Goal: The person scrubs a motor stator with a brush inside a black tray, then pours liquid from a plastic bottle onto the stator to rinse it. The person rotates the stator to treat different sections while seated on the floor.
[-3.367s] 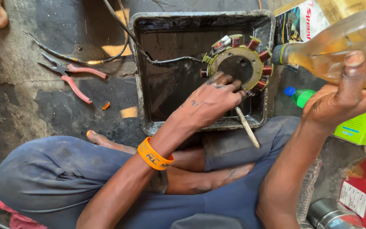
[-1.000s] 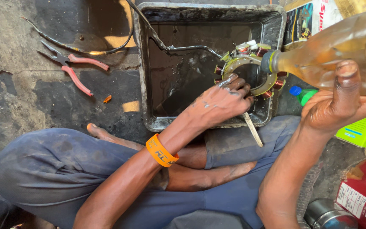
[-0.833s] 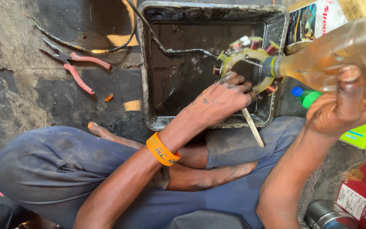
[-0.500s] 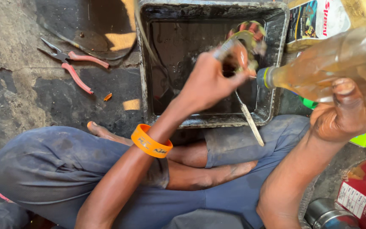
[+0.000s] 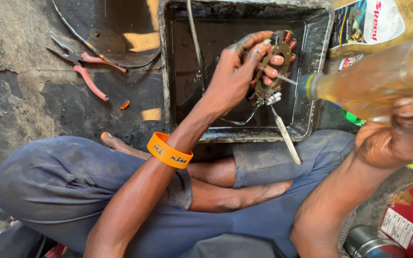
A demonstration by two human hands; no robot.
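Rinsing step: the left hand (image 5: pixel 235 79) has its grip closed on the stator coil (image 5: pixel 272 62), tilted over the black tray (image 5: pixel 166 71). At three o'clock, the right hand (image 5: pixel 397 141) grips a tipped bottle (image 5: pixel 374 79); next, steady pouring seems needed.

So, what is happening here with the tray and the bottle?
A person sits cross-legged on the floor over a dirty black tray. The left hand holds a round part with copper coils up on edge above the tray. The right hand tips a clear bottle of yellowish liquid so that its neck points at the part, and a thin stream reaches it. A flat stick leans over the tray's near rim. Red-handled pliers lie on the floor to the left.
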